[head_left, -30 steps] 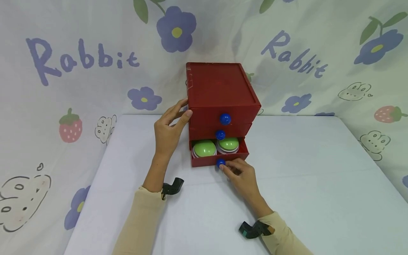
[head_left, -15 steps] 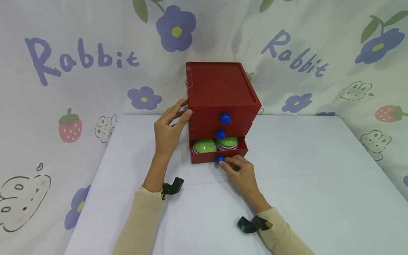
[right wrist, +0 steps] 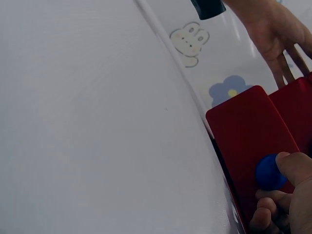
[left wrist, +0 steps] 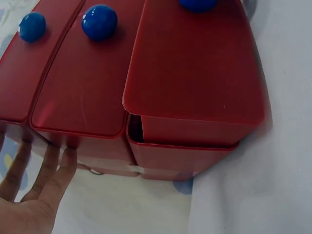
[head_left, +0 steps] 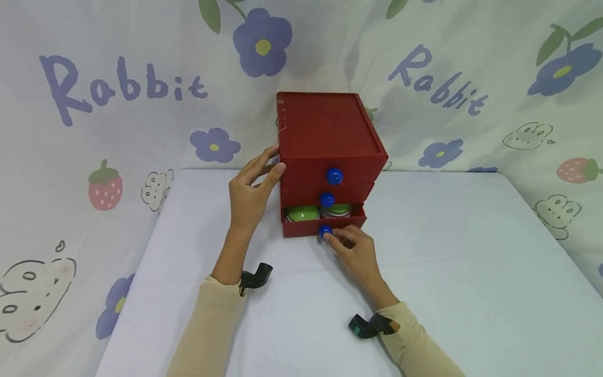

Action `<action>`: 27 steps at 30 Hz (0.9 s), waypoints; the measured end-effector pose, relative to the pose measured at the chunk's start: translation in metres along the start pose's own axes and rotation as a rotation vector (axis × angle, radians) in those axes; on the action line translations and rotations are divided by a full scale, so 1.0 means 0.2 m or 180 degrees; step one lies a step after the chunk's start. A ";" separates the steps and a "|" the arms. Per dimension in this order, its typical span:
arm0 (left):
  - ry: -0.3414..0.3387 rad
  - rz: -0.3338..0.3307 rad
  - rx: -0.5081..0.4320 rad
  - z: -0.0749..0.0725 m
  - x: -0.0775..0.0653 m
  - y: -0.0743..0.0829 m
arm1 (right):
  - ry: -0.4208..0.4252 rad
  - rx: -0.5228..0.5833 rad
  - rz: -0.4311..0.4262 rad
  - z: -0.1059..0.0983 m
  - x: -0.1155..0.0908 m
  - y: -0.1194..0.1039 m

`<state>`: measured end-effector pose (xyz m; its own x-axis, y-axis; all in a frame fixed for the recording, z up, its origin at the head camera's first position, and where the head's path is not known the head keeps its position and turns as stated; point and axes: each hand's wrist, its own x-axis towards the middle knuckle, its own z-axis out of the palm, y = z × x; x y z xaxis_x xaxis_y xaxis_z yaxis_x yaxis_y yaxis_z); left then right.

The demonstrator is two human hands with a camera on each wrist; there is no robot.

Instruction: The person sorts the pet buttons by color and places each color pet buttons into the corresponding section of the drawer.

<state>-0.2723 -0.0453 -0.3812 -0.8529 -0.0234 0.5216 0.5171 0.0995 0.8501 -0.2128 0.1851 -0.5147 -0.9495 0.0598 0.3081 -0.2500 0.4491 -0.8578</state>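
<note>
A red cabinet (head_left: 330,125) of three stacked drawers, each with a blue knob, stands at the table's back. Its bottom drawer (head_left: 301,229) is partly out; in the left wrist view that drawer front (left wrist: 195,63) juts past the other two. Inside sit two round things with green domed tops, the left one (head_left: 303,213) and the right one (head_left: 338,209), partly covered by the drawer above. With thumb and fingers my right hand (head_left: 355,251) pinches the bottom drawer's knob (right wrist: 269,173). My left hand (head_left: 249,196) rests extended fingers against the cabinet's left side.
A white cloth covers the table (head_left: 447,262). Close behind the cabinet hangs a printed curtain (head_left: 141,125) with flowers and rabbits, which also runs along both sides. Each wrist wears a small black camera mount (head_left: 256,276).
My right hand has pushed the bottom drawer inward by its knob, and less of the green-topped things shows. My left hand has stayed at the cabinet's side.
</note>
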 end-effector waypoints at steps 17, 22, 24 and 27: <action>0.0009 -0.0026 0.0016 0.00 0.00 0.00 | -0.0007 -0.0087 -0.0028 0.02 0.07 0.01; 0.0005 -0.0028 -0.0001 0.00 0.00 0.00 | 0.0017 -0.0078 -0.0079 0.03 0.10 0.02; -0.0002 -0.0028 -0.0003 0.00 0.00 0.00 | 0.0015 -0.0085 -0.0070 0.03 0.10 0.02; -0.0009 -0.0029 -0.0010 0.00 0.00 0.00 | 0.0008 -0.0088 -0.0054 0.03 0.12 0.02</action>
<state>-0.2721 -0.0452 -0.3805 -0.8578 -0.0216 0.5135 0.5095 0.0960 0.8551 -0.2370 0.1834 -0.5139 -0.9447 0.0543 0.3235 -0.2606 0.4746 -0.8408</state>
